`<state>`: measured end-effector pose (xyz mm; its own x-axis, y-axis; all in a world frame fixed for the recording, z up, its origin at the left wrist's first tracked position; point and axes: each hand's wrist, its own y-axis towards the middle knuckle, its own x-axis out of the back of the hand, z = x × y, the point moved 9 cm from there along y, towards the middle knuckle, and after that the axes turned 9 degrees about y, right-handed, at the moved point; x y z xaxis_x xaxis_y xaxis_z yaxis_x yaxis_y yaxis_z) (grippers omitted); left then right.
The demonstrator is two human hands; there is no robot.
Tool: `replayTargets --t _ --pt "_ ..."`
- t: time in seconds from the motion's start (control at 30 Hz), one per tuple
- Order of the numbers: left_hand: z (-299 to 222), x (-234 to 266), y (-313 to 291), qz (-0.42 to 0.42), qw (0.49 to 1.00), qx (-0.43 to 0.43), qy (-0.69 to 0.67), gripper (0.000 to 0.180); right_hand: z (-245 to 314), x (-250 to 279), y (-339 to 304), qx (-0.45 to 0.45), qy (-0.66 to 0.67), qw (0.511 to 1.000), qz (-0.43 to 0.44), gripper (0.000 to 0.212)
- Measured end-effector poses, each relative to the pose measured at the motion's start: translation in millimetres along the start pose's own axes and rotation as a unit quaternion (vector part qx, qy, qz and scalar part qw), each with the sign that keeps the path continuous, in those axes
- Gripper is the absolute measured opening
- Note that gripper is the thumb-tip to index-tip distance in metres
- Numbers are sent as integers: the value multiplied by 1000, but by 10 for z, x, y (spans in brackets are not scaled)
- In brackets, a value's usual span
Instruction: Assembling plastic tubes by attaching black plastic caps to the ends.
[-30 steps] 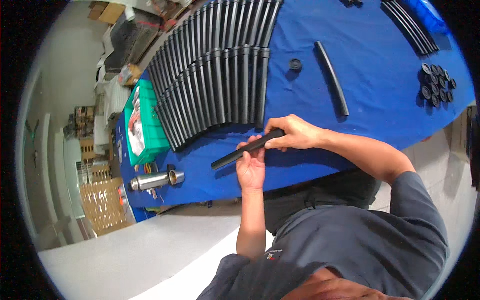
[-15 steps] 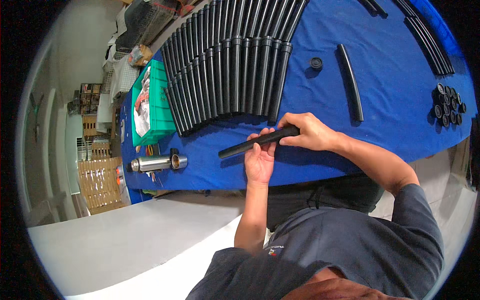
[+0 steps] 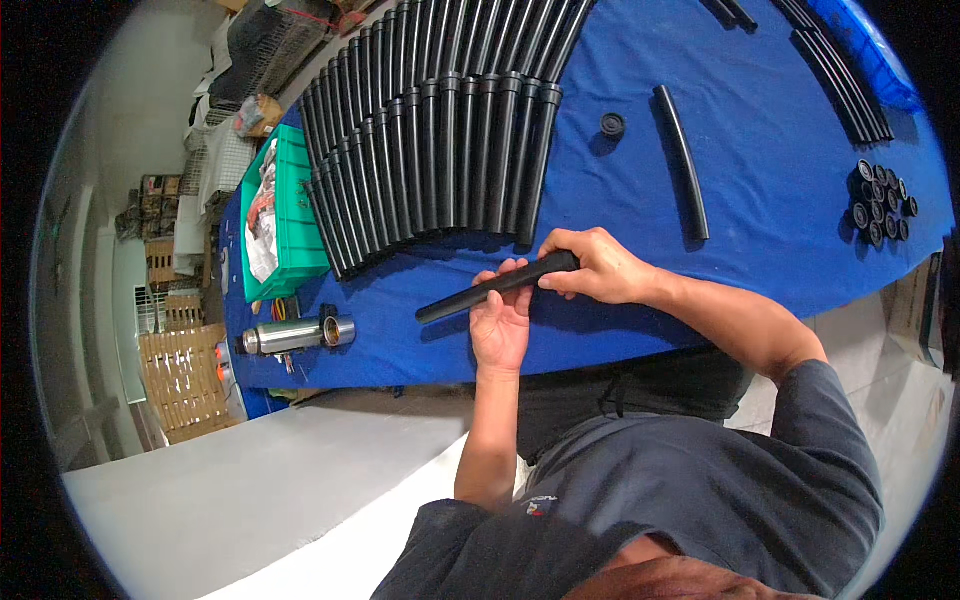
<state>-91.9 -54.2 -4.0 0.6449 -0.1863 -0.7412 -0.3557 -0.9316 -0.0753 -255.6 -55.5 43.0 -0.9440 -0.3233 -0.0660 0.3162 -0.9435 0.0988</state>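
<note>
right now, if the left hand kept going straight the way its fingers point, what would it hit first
The left hand points up the blue table while gripping the black tube. Beyond it, probably the near ends of the row of black tubes; depth is unclear.

We see a black tube (image 3: 497, 286) of matt, smooth plastic; the row of black tubes (image 3: 440, 130) beyond shows the same dull plastic, with faint sheen along the ribs. The blue table cover (image 3: 760, 220) looks like soft matt cloth. The flask (image 3: 295, 335) is shiny bare metal, the green crate (image 3: 300, 215) hard plastic, the pallets (image 3: 180, 375) rough pale wood
</note>
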Motion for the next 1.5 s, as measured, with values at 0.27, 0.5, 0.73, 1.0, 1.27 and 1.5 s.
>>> replayTargets --t 0.27,0.5,0.73,1.0,1.27,1.5 --pt "-6 -38 9 2 1000 -3 5 29 -36 22 33 0 -12 1000 8 26" --pt "-21 -33 3 12 1000 5 -8 29 54 22 -5 -39 30 999 4 27" --pt "-12 -73 15 30 999 -7 23 28 -102 30 22 -57 15 998 7 25" --pt "10 -31 17 5 1000 16 -1 28 115 78 32 40 -70 997 -4 30" --pt "6 -5 20 12 1000 11 -13 28 -75 44 65 -17 14 1000 20 30" --pt "-1 5 10 17 1000 8 -8 29 -59 31 45 -44 18 999 20 25"
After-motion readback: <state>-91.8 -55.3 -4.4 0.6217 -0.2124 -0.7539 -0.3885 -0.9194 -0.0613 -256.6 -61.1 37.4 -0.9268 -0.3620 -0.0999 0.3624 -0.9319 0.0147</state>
